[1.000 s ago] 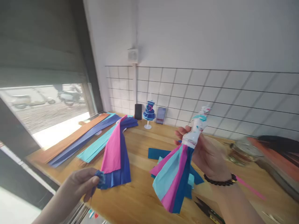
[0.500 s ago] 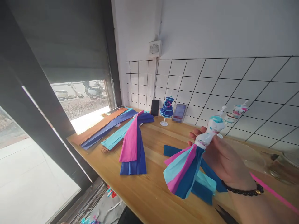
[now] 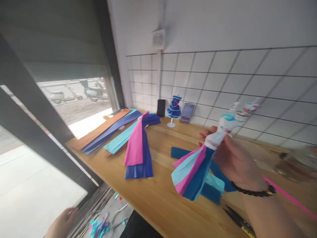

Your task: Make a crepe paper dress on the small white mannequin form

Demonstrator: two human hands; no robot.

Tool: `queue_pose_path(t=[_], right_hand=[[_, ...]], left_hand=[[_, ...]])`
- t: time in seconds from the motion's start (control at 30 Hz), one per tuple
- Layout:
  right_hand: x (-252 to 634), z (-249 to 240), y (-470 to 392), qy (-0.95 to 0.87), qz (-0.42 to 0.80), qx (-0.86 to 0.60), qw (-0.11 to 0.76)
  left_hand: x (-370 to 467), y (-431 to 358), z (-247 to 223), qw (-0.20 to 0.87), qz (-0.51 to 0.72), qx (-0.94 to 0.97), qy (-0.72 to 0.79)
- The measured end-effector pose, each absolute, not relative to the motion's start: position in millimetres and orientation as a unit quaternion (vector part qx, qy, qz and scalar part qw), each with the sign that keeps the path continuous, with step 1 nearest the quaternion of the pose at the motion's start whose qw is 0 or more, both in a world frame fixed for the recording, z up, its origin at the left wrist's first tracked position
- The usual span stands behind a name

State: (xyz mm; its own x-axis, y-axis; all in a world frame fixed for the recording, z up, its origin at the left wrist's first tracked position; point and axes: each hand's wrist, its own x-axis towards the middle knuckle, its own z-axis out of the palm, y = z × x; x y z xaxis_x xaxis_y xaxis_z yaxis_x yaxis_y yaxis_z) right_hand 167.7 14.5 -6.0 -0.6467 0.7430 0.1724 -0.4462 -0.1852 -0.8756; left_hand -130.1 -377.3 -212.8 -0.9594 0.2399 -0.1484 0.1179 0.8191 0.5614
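Note:
My right hand is closed round a small white dress form with turquoise patches on its bodice. The form is tilted, its top pointing up and right. From its waist spreads a crepe paper skirt in pink, light blue and dark blue strips. Low at the left edge, away from the table, my left hand is partly in view; it is blurred and its fingers cannot be made out clearly. Below the skirt lie a dark blue paper strip and a turquoise piece.
Pink paper, blue paper and orange strips lie on the wooden table. A finished blue dress on a stand and a phone stand by the wall. Scissors rest near the front edge.
My left hand has come into view at the lower left. The view has shifted slightly, so the table things sit higher and further left. My right hand keeps hold of the dress form.

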Motion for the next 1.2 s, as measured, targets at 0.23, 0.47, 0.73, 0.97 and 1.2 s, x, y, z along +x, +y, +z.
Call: queue_pose_path(t=[0.23,0.47,0.73,0.97,1.2], right_hand=[[166,-12,17,-0.534,0.745,-0.202,0.344],[164,-2,3,-0.526,0.736,-0.241,0.352],[152,-5,-12,-0.537,0.756,-0.160,0.337],[152,-7,-15,-0.551,0.742,-0.153,0.351],[153,0,-20,-0.553,0.712,-0.187,0.391]], left_hand=[[-130,-380,-157,0.043,0.333,0.054,0.941],[-118,-337,-84,-0.030,0.426,0.068,0.902],[-59,-215,-40,0.073,0.567,0.296,0.765],[9,-138,-16,0.193,0.602,0.429,0.646],[41,-118,1,0.241,0.546,0.466,0.653]])
